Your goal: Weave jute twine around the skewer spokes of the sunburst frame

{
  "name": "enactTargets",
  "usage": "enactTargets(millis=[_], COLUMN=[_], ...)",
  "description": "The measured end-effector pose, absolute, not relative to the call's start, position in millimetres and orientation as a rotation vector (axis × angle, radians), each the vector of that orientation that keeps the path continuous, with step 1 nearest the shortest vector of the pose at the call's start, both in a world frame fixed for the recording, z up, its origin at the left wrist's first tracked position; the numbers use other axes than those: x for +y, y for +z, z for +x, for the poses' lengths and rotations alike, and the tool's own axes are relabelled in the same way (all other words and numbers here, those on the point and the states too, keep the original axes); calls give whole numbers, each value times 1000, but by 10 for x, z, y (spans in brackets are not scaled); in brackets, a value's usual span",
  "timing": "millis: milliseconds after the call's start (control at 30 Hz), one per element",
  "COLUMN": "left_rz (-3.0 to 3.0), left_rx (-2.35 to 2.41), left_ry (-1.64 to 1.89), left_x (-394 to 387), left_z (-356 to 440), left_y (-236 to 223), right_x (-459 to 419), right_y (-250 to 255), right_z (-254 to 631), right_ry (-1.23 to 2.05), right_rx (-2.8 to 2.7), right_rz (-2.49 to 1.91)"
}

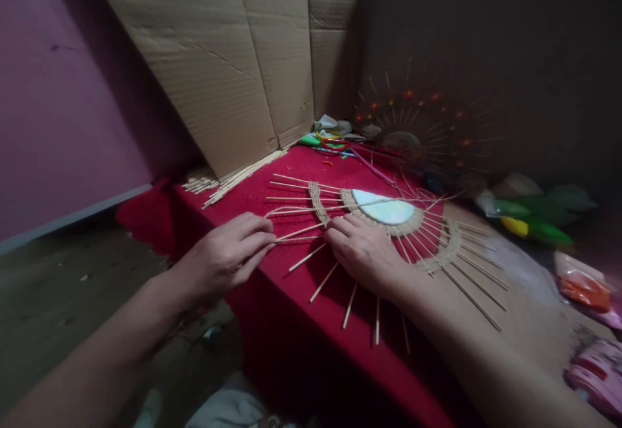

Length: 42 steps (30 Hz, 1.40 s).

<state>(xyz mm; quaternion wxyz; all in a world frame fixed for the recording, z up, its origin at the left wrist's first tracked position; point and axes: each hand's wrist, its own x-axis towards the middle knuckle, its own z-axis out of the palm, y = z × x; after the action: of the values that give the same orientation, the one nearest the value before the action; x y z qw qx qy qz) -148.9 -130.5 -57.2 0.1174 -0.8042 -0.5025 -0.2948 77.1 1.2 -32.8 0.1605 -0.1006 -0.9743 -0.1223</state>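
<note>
Two arms (116, 344), one half-round weave (396, 228)

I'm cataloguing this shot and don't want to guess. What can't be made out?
Head view: whether the left woven band continues beneath the right hand, which covers that spot.
Head view: the weave of the rear flowered fan shape, lost in dimness and blur.
Head view: the rest of the pink object, cut off by the right edge.

Woven band (318, 202) partly hidden behind right hand (363, 251), flowered stick fan (418, 118) blurred, pink object (597, 376) cut by right edge
</note>
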Motion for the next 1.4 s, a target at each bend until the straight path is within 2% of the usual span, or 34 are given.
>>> enactTargets(millis=[433, 767, 900, 1067, 1233, 1400], left_rz=[-2210, -2340, -2337, -2234, -2215, -2196], left_rx=[-1601, -1647, -1807, -1967, -1966, -1977], left_ry=[-738, -708, -648, -737, -874, -831], left_x=[-1363, -624, -350, -286, -330, -324], left_z=[-1416, -1635, -1591, -1512, -1525, -1500], left_y=[-596, -305, -270, -357, -429, -444], right_x=[-1, -13, -12, -7, -2, -14], right_y=[-307, -302, -315, -333, -328, -289], right_z=[788, 792, 785, 787, 789, 810], right_ry=[-356, -271, -205, -102, 25, 181], right_rx=[-2767, -2737, -2743, -2754, -2751, -2770], right_rz=[-297, -292, -313, -330, -322, -304])
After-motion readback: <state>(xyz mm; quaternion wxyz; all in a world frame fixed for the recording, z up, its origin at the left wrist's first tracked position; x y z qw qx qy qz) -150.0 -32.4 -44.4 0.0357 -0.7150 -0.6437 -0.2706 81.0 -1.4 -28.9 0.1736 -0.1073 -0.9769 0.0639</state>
